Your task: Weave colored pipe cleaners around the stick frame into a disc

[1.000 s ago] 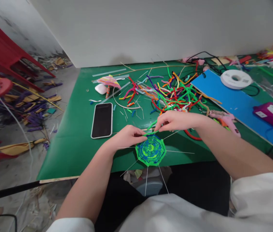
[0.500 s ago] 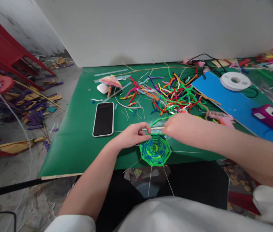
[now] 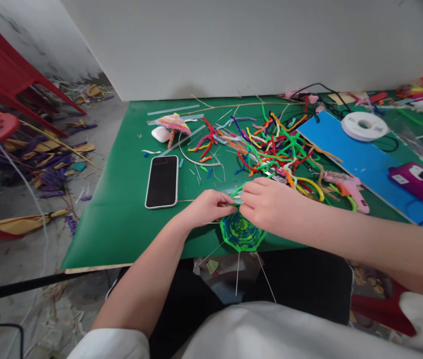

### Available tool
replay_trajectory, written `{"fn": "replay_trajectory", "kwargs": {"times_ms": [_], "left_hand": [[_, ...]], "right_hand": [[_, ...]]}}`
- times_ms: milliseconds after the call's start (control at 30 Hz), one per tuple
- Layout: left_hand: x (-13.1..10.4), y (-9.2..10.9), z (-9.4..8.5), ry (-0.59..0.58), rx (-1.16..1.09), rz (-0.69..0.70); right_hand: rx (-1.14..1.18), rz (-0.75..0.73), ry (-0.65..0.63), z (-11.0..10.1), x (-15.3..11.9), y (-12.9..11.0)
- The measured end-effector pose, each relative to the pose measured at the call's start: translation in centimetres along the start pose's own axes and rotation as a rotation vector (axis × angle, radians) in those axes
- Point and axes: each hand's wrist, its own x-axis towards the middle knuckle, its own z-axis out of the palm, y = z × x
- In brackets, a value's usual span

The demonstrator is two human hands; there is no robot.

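A round woven disc [image 3: 239, 238] of green and blue pipe cleaners lies at the table's front edge, with thin wire-like spokes sticking out around it. My left hand [image 3: 209, 207] pinches the disc's upper rim. Close against it, my right hand [image 3: 262, 202] is closed with its fingertips at the same rim, covering the disc's upper right part. A loose green pipe cleaner [image 3: 238, 190] curves up from the rim and passes behind my right fingers. What exactly the right fingertips grip is partly hidden, but the strand runs into them.
A phone [image 3: 162, 182] lies left of my hands. Beyond are a small mushroom-shaped craft [image 3: 173, 123], a white case [image 3: 160, 133] and a heap of pipe cleaners [image 3: 275, 144]. To the right are a pink glue gun [image 3: 348, 188], a blue board [image 3: 357, 162] and a white spool [image 3: 364, 125].
My right hand has moved left and down, close to my left hand, now covering part of the disc. The glue gun behind it shows more. My left hand stays at the rim.
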Motion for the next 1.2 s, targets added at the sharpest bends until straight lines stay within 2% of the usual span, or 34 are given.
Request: {"fn": "replay_trajectory", "kwargs": {"times_ms": [100,233,333,400,467,533,600,667,700,767,833,900,1033,1200], "left_hand": [[0.2,0.0,0.2,0.008,0.074,0.043],[0.4,0.0,0.5,0.015,0.157,0.150],[0.3,0.1,0.8,-0.030,0.137,0.193],[0.1,0.3,1.0,-0.064,0.111,0.217],[-0.3,0.7,1.0,-0.069,0.101,0.241],[-0.7,1.0,0.9,-0.058,0.086,0.262],[-1.0,1.1,0.7,-0.018,0.035,0.254],[-1.3,1.0,0.5,0.052,-0.039,0.202],[-1.3,0.8,0.4,0.101,-0.077,0.170],[-1.2,0.4,0.1,0.215,-0.141,0.117],[-1.0,0.0,-0.1,0.322,-0.182,0.083],[-0.8,-0.2,-0.3,0.380,-0.197,0.054],[-0.7,0.1,-0.4,0.380,-0.167,0.027],[-0.8,0.4,-0.2,0.327,-0.061,0.049]], "right_hand": [[0.027,-0.019,-0.067,-0.1,0.9,0.2],[0.089,-0.010,-0.282,-0.9,2.8,1.1],[0.172,0.083,-0.443,-1.4,4.2,2.9],[0.377,0.101,-0.478,-1.3,5.0,4.5],[0.661,0.142,-0.592,-0.9,5.5,6.1],[0.932,0.227,-0.627,-0.2,5.6,7.5],[1.095,0.245,-0.654,0.6,5.3,8.4],[1.168,0.177,-0.695,1.3,4.4,8.9],[1.202,0.148,-0.673,1.7,3.8,9.0],[1.240,0.163,-0.528,2.2,2.4,9.0],[1.226,0.257,-0.332,2.4,0.9,8.7],[1.219,0.334,-0.203,2.5,-0.4,8.0],[1.156,0.424,-0.091,2.7,-1.9,6.5],[1.106,0.329,-0.041,3.1,-2.6,5.6]]}}
